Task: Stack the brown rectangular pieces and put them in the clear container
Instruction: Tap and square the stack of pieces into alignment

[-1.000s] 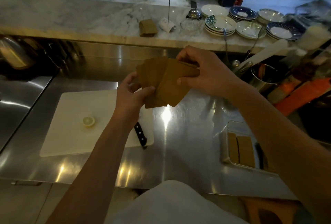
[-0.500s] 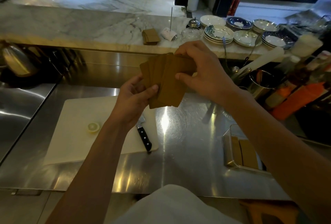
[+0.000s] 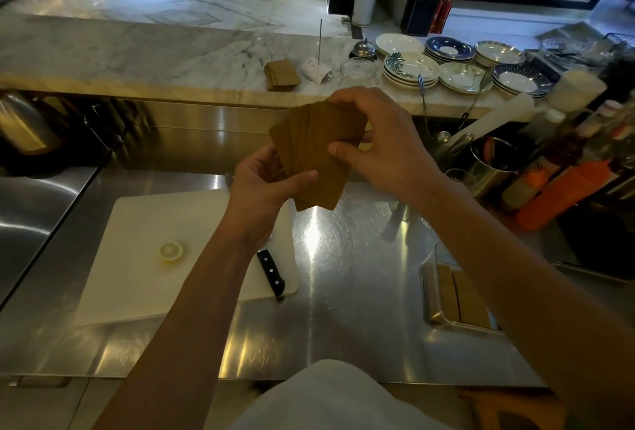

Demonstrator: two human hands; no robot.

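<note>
Both hands hold a fanned bunch of thin brown rectangular pieces point(image 3: 314, 158) in the air above the shiny stainless-steel counter point(image 3: 354, 292). The left hand point(image 3: 264, 185) cups the bunch from below and from the left, its thumb pressed across the lower face of the front piece, fingers curled behind. The right hand point(image 3: 378, 141) closes over the top right corner — fingers wrapped over the upper edge, thumb pressed on the front face. The pieces are splayed, not squared up, with their left edges stepped one behind another.

The clear rectangular plastic container point(image 3: 433, 295) sits on the counter at the lower right, partly hidden by the right forearm; two stacks of brown pieces point(image 3: 460, 295) lie side by side inside it. Another small pile of brown pieces point(image 3: 281, 74) rests on the raised marble ledge point(image 3: 137, 51) beyond the counter, just beside a ticket spike with paper slips point(image 3: 318, 67).

On the counter to the left lies a white plastic cutting board point(image 3: 144, 258) carrying a round lemon slice point(image 3: 170, 251) and a black-handled knife point(image 3: 271, 273) — its blade end is hidden under the left forearm. Stacked patterned and white plates point(image 3: 446, 62) crowd the ledge at the right, near a metal utensil pot point(image 3: 494, 168) and orange squeeze bottles point(image 3: 563, 192).
</note>
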